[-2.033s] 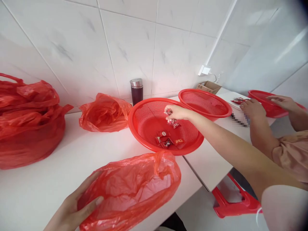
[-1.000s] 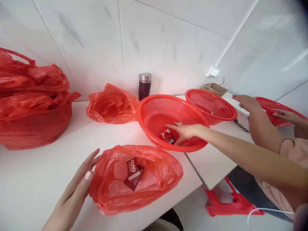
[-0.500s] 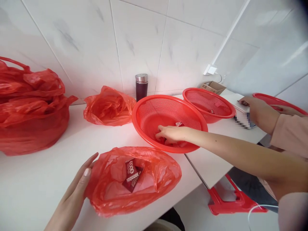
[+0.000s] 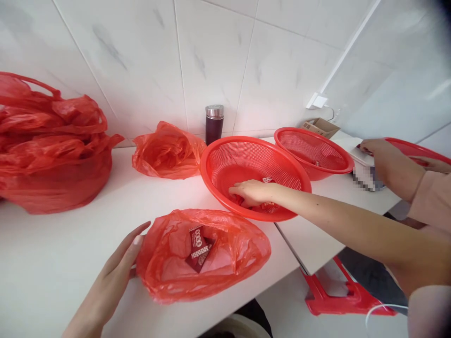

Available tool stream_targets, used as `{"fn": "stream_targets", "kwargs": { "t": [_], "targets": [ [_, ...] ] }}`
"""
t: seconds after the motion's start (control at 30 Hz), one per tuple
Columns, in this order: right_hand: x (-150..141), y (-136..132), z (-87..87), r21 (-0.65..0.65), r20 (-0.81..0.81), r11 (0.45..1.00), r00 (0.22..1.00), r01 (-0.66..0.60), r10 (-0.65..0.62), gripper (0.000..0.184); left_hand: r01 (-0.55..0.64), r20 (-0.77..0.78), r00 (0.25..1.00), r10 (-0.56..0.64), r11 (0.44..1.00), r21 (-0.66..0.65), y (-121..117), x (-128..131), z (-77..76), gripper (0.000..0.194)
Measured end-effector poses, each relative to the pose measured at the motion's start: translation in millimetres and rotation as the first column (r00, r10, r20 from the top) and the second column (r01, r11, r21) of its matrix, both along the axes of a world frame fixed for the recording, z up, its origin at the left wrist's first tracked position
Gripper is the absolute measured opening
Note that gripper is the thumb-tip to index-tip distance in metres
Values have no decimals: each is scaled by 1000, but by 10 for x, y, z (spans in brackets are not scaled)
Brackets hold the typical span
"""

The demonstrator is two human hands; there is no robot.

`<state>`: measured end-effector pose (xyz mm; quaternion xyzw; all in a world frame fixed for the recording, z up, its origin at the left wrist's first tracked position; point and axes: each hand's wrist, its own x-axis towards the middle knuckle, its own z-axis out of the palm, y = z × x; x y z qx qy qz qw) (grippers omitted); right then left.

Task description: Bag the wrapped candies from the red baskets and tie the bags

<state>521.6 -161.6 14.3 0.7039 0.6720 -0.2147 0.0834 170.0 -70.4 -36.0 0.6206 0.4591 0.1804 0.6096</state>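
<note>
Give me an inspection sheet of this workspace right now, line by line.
Surface: white counter, with a seam below the near basket.
Job's things: open red bag holding dark red packets; near red basket with small wrapped sweets.
Clutter: full red bags, small red bag, flask, second basket, cardboard box.
Hands: left hand flat against the bag; right hand inside the basket, over the sweets.
Cables: thin white cable at lower right.
Surroundings: tiled wall, red stool, another person's hand.
</note>
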Motion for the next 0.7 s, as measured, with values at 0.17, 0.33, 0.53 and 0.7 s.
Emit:
{"fn": "stream_targets", "kwargs": {
  "t": [0.17, 0.33, 0.53, 0.7],
  "targets": [
    [40, 6, 260, 232, -75, 968, 994, 94, -78, 20, 68, -8, 998, -70, 992, -110, 10, -34, 27, 59],
    [-645, -119, 674, 337, -567, 920, 823, 198, 31, 23, 189, 210, 968, -136, 947, -258, 23, -63, -41, 45],
    [-1404, -119, 380, 176, -403, 975, 895, -132, 194, 16, 129, 390, 920, 39, 910, -394, 16, -92, 9, 31],
    [-1357, -145, 266, 55, -221, 993, 968, -106, 116, 26, 21, 494, 847, 196, 916, -400, 34, -133, 76, 25]
  ]
}}
